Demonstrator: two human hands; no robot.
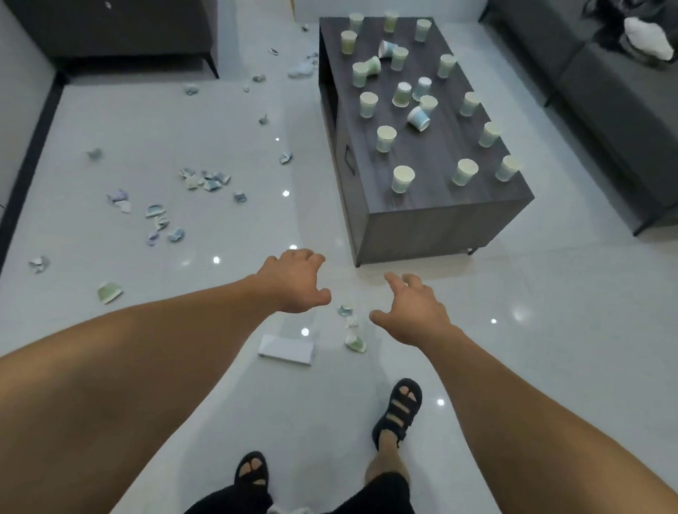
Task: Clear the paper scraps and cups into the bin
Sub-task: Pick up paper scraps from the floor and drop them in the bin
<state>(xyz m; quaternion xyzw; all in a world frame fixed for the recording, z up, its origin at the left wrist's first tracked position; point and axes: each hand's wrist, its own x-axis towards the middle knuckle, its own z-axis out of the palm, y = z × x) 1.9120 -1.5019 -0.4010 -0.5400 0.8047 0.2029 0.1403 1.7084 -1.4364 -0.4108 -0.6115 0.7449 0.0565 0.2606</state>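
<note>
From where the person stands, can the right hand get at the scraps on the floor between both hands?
Probably yes: the right hand is open near the scraps, nothing lies between, though it likely means bending down.

You are seeing dim, cool, even light; small white glints are shining on the glossy floor (178, 125), and the wide lens is bending the edges.
</note>
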